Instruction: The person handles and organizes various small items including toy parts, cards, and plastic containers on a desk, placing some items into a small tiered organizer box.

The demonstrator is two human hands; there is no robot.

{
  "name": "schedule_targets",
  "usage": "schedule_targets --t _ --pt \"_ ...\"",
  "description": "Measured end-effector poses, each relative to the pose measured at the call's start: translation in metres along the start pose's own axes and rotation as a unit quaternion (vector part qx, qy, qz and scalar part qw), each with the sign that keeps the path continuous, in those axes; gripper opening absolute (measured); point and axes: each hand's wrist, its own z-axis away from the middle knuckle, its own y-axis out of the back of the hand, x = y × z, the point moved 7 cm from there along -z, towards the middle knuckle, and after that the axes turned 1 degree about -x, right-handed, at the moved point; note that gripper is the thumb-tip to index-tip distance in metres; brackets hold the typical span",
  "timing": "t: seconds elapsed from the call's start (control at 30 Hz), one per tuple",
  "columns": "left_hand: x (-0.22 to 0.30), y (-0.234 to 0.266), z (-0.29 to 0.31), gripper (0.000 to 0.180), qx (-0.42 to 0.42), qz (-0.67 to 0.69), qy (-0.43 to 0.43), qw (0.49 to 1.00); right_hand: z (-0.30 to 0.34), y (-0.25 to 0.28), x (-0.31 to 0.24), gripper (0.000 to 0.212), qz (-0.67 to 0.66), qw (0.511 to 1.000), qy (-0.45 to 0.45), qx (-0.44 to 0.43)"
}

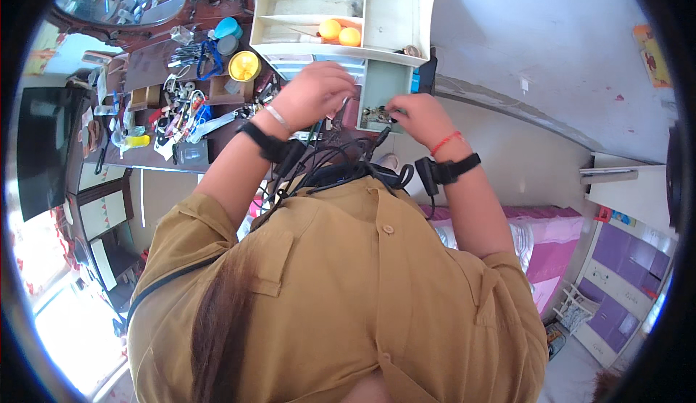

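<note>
Dark dresser (148, 69), littered; pale wall (529, 55), right. White organizer (394, 11), dresser's right end: two orange balls (330, 29). Pulled-out drawer (384, 84): trinkets (375, 114) along near edge. Our right hand (423, 117): fingers bunched, drawer's near right corner. Our left hand (315, 90): curled before organizer. Either grip's contents we cannot tell.

Head view: left one of two fisheyes worn side by side on the person's head. Axis steeply down; the wearer's shirt (337, 280), near the lens, fills the lower centre. Left hand (319, 93) and right hand (426, 120) sit above centre, farther off. Upper edge cuts the box (395, 15). Left rim takes in the screen (51, 149), right rim the purple cabinet (627, 258), both distant. Corners black.
</note>
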Motion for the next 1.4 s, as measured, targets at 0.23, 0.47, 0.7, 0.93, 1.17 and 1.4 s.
schedule_targets --t 0.23,0.47,0.7,0.93,1.17,1.4 --pt "-0.110 0.056 0.186 0.018 0.100 -0.044 0.361 0.926 0.022 0.024 0.005 0.022 -0.220 0.971 -0.092 0.008" --pt "-0.181 0.051 0.337 0.019 0.061 -0.087 0.524 0.845 0.011 0.026 -0.017 0.021 -0.302 0.944 -0.123 0.057" --pt "-0.209 0.047 0.381 0.019 0.054 -0.053 0.557 0.827 0.001 -0.004 -0.034 0.016 -0.368 0.916 -0.140 0.078" --pt "-0.207 -0.034 0.370 0.018 -0.011 0.085 0.508 0.857 0.007 -0.028 -0.048 0.014 -0.360 0.915 -0.166 0.077" --pt "-0.224 -0.078 0.377 0.038 -0.070 0.026 0.536 0.841 0.017 -0.033 -0.057 0.015 -0.370 0.905 -0.196 0.078" --pt "-0.226 -0.084 0.371 0.035 -0.129 -0.085 0.471 0.868 0.027 -0.035 -0.057 0.015 -0.372 0.899 -0.217 0.077"
